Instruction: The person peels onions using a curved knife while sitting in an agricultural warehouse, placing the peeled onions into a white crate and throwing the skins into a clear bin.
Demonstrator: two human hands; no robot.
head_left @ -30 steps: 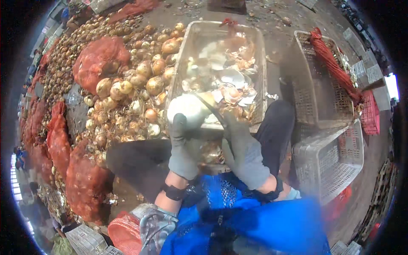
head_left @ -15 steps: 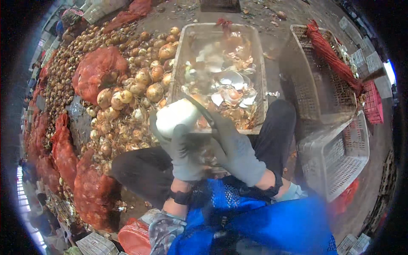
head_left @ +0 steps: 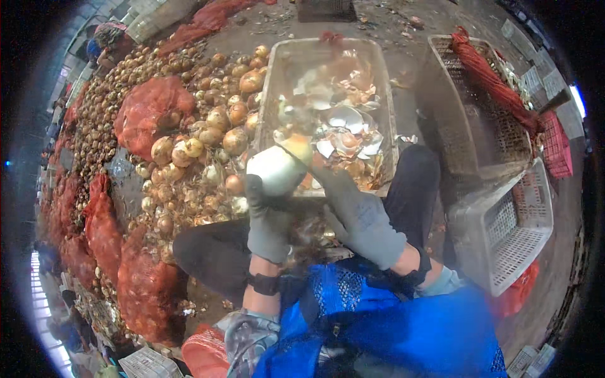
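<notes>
My left hand [head_left: 268,220], in a grey glove, is wrapped round a large peeled white onion [head_left: 275,171] above the near end of a dirty white crate [head_left: 263,120]. The onion's far right side shows yellowish. My right hand [head_left: 362,214], gloved as well, is closed beside it. From its fingers a thin dark knife-like tool [head_left: 293,155] reaches across the onion's upper right side; its handle is hidden. Onion skins [head_left: 346,135], white and brown, lie in the crate below and beyond my hands.
Unpeeled onions [head_left: 214,120] form a big heap at the left, with red mesh sacks [head_left: 154,113] on and beside it. To the right stand an upright crate [head_left: 466,120] with red netting [head_left: 495,88] over it and a tipped white crate [head_left: 504,233]. My knees flank the skin crate.
Both hands and the onion have shifted slightly right in view. The onion has turned, and its yellowish part now shows at the upper right. The hands stay closed.
</notes>
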